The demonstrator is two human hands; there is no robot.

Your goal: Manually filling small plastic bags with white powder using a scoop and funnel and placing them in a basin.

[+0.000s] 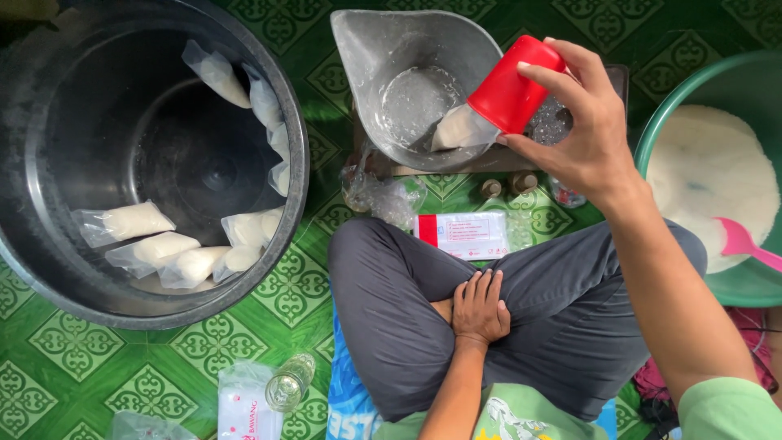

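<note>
the black tub (49,269) is cut off by the left and top edges, and the green basin (652,130) by the right edge. the scale (489,163) is largely hidden beneath the metal scoop pan (366,49). the pink scoop (745,243) is cropped at its handle. the inside of the red cup (511,85) cannot be seen. the right forearm is cut off at the bottom edge.

big dark tub (49,269) holding sealed clear bags of white stuff (126,222), green basin (737,285) of white grains with a pink scoop (745,242), flat red-and-white packet (463,235), crumpled clear plastic (383,195), small glass jar (289,383), green patterned floor (49,358)
</note>
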